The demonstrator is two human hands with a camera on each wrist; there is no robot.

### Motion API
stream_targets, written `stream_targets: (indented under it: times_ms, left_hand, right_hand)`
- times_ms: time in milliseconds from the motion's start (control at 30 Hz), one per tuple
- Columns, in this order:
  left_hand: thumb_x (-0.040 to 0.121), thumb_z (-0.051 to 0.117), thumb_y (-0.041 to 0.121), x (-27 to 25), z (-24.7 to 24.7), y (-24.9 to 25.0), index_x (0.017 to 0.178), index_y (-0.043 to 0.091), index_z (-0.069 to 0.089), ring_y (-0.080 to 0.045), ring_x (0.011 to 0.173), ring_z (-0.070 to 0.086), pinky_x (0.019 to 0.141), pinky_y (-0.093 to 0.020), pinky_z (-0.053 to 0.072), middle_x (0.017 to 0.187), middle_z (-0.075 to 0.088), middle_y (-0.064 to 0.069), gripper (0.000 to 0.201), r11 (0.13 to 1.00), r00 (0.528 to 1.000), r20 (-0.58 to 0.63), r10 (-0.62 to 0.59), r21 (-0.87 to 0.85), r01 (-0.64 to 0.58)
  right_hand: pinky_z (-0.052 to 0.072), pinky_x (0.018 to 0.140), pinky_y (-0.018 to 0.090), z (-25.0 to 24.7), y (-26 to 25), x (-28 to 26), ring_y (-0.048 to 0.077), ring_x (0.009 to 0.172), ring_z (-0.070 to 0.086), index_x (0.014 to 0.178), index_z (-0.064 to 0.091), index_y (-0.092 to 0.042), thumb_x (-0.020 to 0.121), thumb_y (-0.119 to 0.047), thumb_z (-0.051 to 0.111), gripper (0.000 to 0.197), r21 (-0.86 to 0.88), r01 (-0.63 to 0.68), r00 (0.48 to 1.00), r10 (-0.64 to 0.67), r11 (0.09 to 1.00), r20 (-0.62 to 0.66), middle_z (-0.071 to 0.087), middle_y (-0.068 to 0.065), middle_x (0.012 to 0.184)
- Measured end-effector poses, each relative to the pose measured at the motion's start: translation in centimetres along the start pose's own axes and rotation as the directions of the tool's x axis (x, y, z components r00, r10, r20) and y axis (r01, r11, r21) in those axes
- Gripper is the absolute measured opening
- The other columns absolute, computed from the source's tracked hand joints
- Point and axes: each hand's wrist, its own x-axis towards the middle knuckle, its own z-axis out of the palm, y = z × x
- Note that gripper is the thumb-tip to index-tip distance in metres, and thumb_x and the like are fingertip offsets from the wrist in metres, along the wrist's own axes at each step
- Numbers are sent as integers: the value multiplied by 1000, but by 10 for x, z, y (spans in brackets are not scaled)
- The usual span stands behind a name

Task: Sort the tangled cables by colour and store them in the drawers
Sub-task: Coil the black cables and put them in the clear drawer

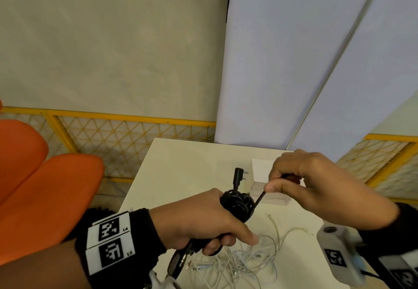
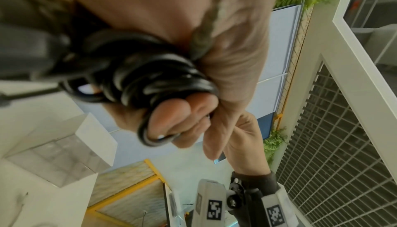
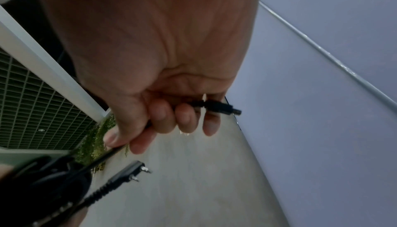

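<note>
Beneath both hands (image 1: 199, 218), tangled white cables (image 1: 244, 259).

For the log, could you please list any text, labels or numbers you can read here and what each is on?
"L4": upper marker tag on the left wristband.
"L5": lower marker tag on that wristband.
Right wrist camera's marker tag: pattern only, no letters readable.
Black cable, white drawer box: no text visible.
</note>
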Motion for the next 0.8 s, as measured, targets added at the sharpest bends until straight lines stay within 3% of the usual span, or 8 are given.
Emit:
stream_targets:
  times_ms: [167,333,400,500,567,633,700,800]
  left_hand:
    - [82,79,12,2,8,1,59,19,48,-15,39,35,45,-27,33,52,48,-3,39,996,998,-17,67,-63,-68]
    - [80,76,9,2,8,1,50,16,51,-13,36,35,48,-27,37,49,45,-3,40,939,954,-121,274,-180,-292]
    - [75,75,11,3,8,2,50,13,51,-13,35,35,48,-26,38,49,44,-4,35,902,926,-184,330,-228,-367]
    - [72,74,13,5,10,3,51,11,49,-14,36,36,49,-26,38,51,44,-6,32,872,899,-250,360,-251,-419]
    - [72,75,12,6,12,5,50,14,52,-16,40,39,50,-25,39,52,47,-5,32,871,886,-279,370,-227,-435]
    - [74,75,9,7,14,7,49,20,57,-15,49,46,54,-21,42,53,51,-3,33,871,868,-294,401,-172,-461]
    - [75,72,7,7,18,11,50,24,60,-12,55,51,59,-18,44,55,55,2,32,868,857,-275,437,-123,-482]
    - [88,62,2,6,26,16,53,30,64,-12,56,57,64,-26,51,53,58,10,44,882,869,-241,433,-83,-463]
  right_hand:
    - [42,79,25,2,-2,7,9,91,54,83,67,-38,88,-63,51,30,-54,19,997,-24,998,-79,56,-21,86]
    - [37,92,11,9,-7,6,5,119,49,112,63,-33,91,-49,58,26,-4,-66,940,61,998,-336,51,-12,121]
    - [37,92,9,13,-10,5,2,114,53,113,61,-28,94,-40,60,22,40,-100,895,107,994,-434,55,-13,115]
    - [40,72,7,22,-18,2,5,89,62,85,61,-29,94,-49,57,23,235,-174,833,270,956,-484,65,-13,86]
    - [44,68,15,27,-23,0,10,76,62,71,63,-24,86,-66,50,47,346,-211,858,343,914,-383,66,-5,74]
    - [47,73,26,33,-32,0,13,75,64,72,66,-24,80,-79,42,60,426,-266,920,359,865,-156,68,-2,71]
    - [50,73,28,38,-42,2,13,71,67,76,67,-31,78,-77,48,50,552,-299,944,327,778,50,70,-3,73]
    - [55,63,34,42,-48,8,18,59,64,92,71,-25,71,-63,69,44,700,-361,926,326,617,190,69,3,75]
